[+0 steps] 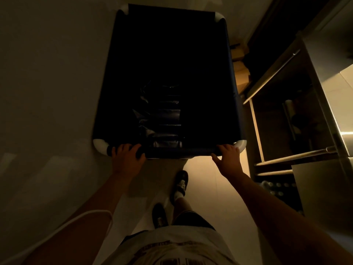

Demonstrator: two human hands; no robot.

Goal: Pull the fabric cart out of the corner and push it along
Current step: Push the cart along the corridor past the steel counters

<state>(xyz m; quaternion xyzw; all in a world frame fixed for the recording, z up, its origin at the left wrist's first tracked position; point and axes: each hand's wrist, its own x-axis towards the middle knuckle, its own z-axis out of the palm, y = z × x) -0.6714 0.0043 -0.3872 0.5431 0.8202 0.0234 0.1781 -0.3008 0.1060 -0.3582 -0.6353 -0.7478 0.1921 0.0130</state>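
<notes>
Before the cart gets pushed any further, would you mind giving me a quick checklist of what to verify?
1. Left hand gripping the near rail of the fabric cart: ok.
2. Right hand on the rail: ok, though its grip looks looser.
3. Clearance to the shelving unit on the right: tight, not ok.
4. Floor ahead of the cart: cannot tell.
5. Dark bags inside settled: ok.

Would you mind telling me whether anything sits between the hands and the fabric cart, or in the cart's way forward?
Nothing separates them: the left hand and right hand already grip the fabric cart's near rail. A wall runs along its left side, boxes and shelving crowd its right, and what lies ahead is out of view.
</notes>
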